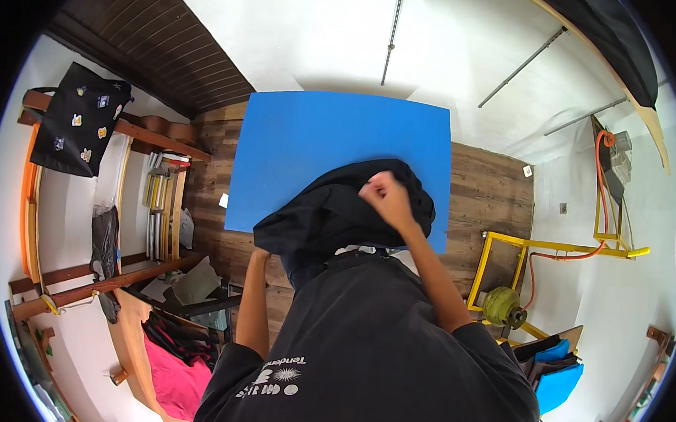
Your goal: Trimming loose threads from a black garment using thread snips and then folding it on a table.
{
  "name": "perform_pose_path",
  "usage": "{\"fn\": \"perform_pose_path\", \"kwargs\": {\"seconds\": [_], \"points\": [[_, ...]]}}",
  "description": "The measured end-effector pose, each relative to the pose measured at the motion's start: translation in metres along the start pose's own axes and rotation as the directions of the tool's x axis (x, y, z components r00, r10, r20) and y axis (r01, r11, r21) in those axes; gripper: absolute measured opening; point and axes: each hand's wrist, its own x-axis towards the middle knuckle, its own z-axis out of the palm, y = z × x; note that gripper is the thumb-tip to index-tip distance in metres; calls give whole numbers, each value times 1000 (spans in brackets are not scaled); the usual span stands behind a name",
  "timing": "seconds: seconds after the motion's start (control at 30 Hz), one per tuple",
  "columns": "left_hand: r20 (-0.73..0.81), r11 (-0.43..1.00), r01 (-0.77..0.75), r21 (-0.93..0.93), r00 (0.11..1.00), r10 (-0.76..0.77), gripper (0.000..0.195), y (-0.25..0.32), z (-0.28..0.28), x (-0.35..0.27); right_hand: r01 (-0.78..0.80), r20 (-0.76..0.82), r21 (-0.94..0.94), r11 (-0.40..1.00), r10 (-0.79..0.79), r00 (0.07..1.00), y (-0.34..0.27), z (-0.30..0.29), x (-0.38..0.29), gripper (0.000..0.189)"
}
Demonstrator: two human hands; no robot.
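A rumpled black cloth (338,205), perhaps a garment, lies across the near part of a blue tabletop (341,126) and hangs over its front edge. My left hand (261,253) is at the cloth's lower left corner, its fingers mostly hidden beneath the fabric. Over the right part of the cloth is my right hand (387,196), slightly blurred, with its fingers curled. Whether it pinches any fabric cannot be told. Something whitish shows between the cloth and my dark shirt.
To the right stands a yellow metal frame (526,242) with a green gas cylinder (502,306) and an orange hose. Wooden racks at the left hold a black bag (81,120) and stacked rolls or books. Pink fabric (175,379) lies lower left; folded blue and dark cloths (556,384) lie lower right.
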Motion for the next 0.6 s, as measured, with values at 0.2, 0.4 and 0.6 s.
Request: {"fn": "perform_pose_path", "kwargs": {"seconds": [0.2, 0.4, 0.6], "points": [[290, 840, 298, -453, 940, -178, 34, -7, -81, 4, 264, 437, -462, 847, -41, 898, 3, 8, -19, 19], [440, 584, 345, -735, 898, 23, 34, 50, -162, 20, -270, 126, 26, 963, 264, 956, -62, -50, 32, 25], [-86, 732, 4, -681, 993, -85, 33, 117, -227, 34, -518, 98, 303, 800, 514, 852, -100, -93, 52, 22]]}}
